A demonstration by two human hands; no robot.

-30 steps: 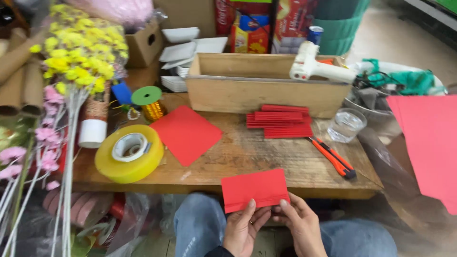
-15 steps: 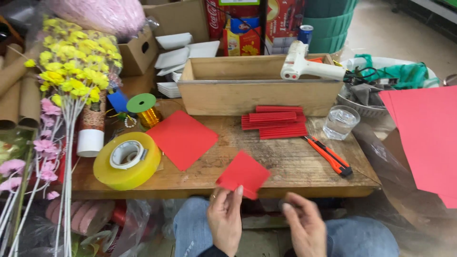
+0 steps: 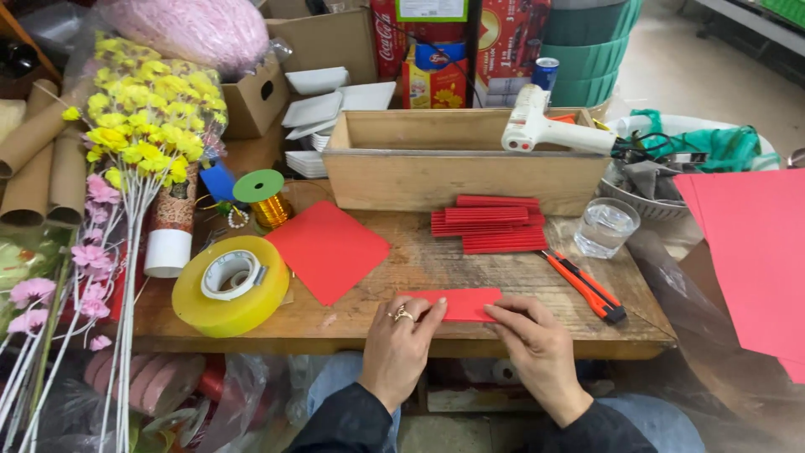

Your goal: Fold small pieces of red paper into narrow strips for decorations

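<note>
A small folded piece of red paper (image 3: 459, 302) lies flat on the wooden table (image 3: 503, 277) near its front edge. My left hand (image 3: 401, 344), with a ring on one finger, presses its fingertips on the paper's left end. My right hand (image 3: 537, 340) presses on the paper's right end. Both hands lie palm down. A larger red paper square (image 3: 329, 248) sits to the left, and a stack of folded red strips (image 3: 490, 224) lies behind the paper.
An orange utility knife (image 3: 585, 286) and a glass of water (image 3: 605, 227) are at the right. A big yellow tape roll (image 3: 231, 284), gold wire spool (image 3: 267, 198), artificial flowers (image 3: 142, 126), a wooden box (image 3: 461, 164) with a glue gun (image 3: 549, 126), and red sheets (image 3: 750, 252) surround the table.
The red paper was held in the air in both hands, then turned in the left hand alone. Now it lies folded narrower on the table with both hands pressing on it.
</note>
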